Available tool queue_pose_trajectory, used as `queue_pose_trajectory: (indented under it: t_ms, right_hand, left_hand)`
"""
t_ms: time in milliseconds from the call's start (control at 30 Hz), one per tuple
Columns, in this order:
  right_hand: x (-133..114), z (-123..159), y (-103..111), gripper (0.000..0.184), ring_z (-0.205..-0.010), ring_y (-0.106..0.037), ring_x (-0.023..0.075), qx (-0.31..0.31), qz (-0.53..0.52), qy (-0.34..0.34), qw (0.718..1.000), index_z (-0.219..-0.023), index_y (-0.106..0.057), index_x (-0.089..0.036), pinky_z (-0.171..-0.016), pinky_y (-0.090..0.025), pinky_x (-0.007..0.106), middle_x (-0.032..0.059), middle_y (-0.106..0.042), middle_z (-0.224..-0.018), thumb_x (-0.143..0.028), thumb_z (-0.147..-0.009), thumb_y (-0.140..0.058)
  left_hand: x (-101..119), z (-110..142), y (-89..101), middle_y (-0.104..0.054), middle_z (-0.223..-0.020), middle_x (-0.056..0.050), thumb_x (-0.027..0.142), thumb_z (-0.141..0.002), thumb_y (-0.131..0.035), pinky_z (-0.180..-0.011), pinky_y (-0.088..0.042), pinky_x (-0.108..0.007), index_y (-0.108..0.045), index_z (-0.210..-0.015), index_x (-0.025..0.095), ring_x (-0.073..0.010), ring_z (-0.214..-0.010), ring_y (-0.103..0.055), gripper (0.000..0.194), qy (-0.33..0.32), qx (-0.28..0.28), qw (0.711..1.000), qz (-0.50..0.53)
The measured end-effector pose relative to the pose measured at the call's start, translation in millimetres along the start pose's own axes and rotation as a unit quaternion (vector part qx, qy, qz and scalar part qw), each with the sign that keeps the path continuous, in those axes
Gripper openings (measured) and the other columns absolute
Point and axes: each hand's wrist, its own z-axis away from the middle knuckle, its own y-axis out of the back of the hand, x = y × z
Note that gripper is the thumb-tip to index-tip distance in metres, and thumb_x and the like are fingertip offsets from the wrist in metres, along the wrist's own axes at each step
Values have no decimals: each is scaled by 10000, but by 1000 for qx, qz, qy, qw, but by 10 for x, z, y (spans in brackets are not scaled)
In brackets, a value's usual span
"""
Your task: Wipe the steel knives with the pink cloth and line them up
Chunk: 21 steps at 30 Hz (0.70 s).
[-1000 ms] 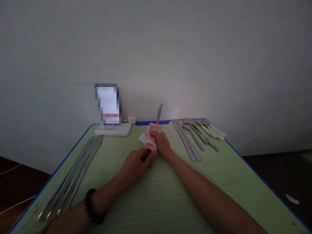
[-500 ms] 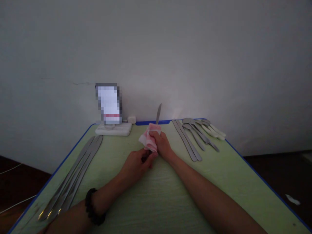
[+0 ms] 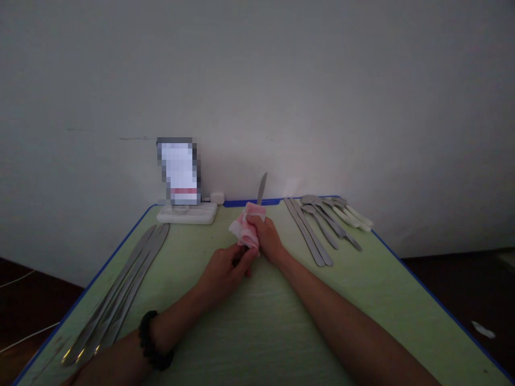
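A table knife [image 3: 262,187] points up and away from me, its blade tip showing above a pink-and-white cloth [image 3: 250,222]. My right hand [image 3: 267,236] is closed round the cloth, which wraps the middle of the knife. Just below, my left hand [image 3: 229,268] is closed at the knife's lower end, where the fingers hide the handle. Both hands are close together over the middle of the table. Three long table knives [image 3: 120,289] lie side by side at the left, beyond my left forearm.
The green table [image 3: 225,348] has a blue edge and stands against a wall. A phone [image 3: 179,171] leans on a white stand [image 3: 187,214] at the back left, beside a white plug [image 3: 217,198]. At right lie two flat metal utensils [image 3: 309,236], several spoons [image 3: 322,225] and white-handled utensils [image 3: 352,217].
Both hands keep their hold on the knife and cloth. The blade and the left hand have shifted only very slightly; the other cutlery lies as before.
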Motion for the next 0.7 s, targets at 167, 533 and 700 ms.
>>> queue_pose_trajectory:
  t_ms: [167,533,700]
  right_hand:
    - [13,-1,0,248,-535,-378,121,1,13,0,1000,-524,-426,-203,-523,-312,253,-35,-419,-520,-402,-668,-456]
    - [18,4,-2,256,-509,-375,114,14,16,9,1000,-512,-427,-200,-505,-306,253,-40,-417,-501,-397,-673,-460]
    - [14,6,-3,258,-517,-379,114,2,14,7,1000,-522,-437,-197,-509,-309,249,-40,-422,-508,-405,-671,-466]
  left_hand:
    - [-12,-3,-13,-596,-577,11,452,-867,-394,-519,-356,-232,-540,-675,182,-135,-514,-527,363,-1,4,1000,3]
    - [-14,6,-12,-589,-561,22,435,-865,-410,-503,-352,-225,-524,-679,185,-127,-493,-516,332,-4,6,1000,15]
    - [-20,1,-13,-604,-597,16,420,-873,-406,-532,-364,-228,-529,-686,184,-131,-529,-536,325,-18,13,1000,7]
